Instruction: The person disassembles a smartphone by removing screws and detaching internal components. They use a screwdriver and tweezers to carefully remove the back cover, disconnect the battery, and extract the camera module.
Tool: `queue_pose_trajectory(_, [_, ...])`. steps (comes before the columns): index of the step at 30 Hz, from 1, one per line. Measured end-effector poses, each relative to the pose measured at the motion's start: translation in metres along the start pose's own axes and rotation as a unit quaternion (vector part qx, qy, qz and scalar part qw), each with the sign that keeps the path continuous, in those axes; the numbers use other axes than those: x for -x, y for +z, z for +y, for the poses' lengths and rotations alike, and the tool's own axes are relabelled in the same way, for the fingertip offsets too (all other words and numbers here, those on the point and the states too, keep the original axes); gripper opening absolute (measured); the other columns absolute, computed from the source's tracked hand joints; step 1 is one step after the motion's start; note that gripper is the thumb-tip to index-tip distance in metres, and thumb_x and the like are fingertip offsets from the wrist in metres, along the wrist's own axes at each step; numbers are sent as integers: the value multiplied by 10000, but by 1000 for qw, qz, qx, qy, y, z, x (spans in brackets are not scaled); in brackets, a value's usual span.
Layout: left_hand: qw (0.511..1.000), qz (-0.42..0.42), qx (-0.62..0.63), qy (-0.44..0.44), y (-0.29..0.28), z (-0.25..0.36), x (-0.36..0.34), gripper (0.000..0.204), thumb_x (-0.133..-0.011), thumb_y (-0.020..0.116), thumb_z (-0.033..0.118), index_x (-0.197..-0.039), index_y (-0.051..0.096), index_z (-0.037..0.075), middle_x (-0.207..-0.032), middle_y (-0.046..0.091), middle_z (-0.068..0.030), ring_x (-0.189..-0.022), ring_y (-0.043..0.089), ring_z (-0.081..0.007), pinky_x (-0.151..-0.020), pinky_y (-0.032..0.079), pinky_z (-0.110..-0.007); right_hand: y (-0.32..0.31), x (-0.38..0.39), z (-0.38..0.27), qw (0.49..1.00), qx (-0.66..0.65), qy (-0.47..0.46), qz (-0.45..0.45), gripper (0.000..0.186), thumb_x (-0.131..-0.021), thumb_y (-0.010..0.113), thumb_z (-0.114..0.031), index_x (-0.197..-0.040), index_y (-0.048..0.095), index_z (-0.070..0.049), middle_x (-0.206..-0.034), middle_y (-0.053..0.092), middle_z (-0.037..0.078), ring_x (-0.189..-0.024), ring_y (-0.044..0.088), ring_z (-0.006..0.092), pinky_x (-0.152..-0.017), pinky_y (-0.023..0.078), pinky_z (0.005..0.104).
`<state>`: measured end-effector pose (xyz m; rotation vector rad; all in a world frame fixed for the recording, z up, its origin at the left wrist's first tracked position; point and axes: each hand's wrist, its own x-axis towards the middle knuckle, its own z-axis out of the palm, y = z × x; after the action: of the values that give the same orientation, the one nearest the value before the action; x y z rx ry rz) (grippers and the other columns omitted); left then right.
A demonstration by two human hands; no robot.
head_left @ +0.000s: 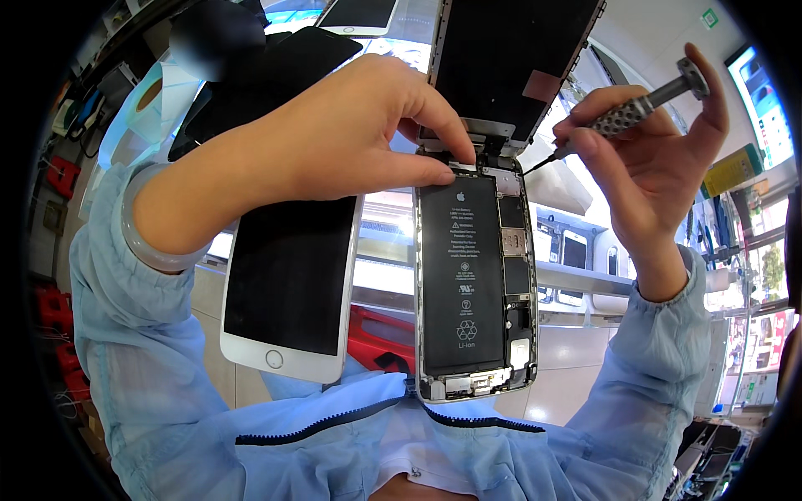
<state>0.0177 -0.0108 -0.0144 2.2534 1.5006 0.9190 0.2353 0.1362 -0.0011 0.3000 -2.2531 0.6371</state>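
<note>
An opened smartphone (461, 275) faces me, its long black battery and small circuit parts exposed. Its detached-looking front screen panel (501, 63) stands raised at the far end, with the inner side showing. My left hand (380, 125) reaches across from the left; thumb and forefinger are pinched together at the phone's top edge, just above the battery. Whatever tiny part lies between those fingertips is too small to make out. In my right hand (643, 159) is a slim precision screwdriver (622, 117) with a knurled grey handle. Its tip meets the phone's upper right edge.
Left of the opened phone lies a white smartphone (288, 280) with a dark screen. Behind my left arm are black screen panels (284, 71) and a tape roll (150, 96). Another white phone (359, 15) sits at the back; a glass display case (576, 255) holds several phones.
</note>
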Motion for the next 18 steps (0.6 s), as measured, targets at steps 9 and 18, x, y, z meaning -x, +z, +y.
queue_pose_trajectory(9, [1000,5,16,6,2,-3,0,186,-746,728,99,-928,732,62,-830,700,-88,-763,628,-169,-815,488,-293,3,1,0,999,-40,14,-13,860,-822,626,60,-1430,39,-99,-907,628,179,-803,686,244,-749,598,343])
queue_pose_trajectory(18, [1000,7,3,6,1,-1,0,192,-745,729,92,-936,732,65,-827,698,-86,-755,624,-166,-816,488,-297,5,2,0,998,-55,26,0,894,-799,672,45,-1431,57,-100,-897,633,165,-808,684,228,-745,595,330])
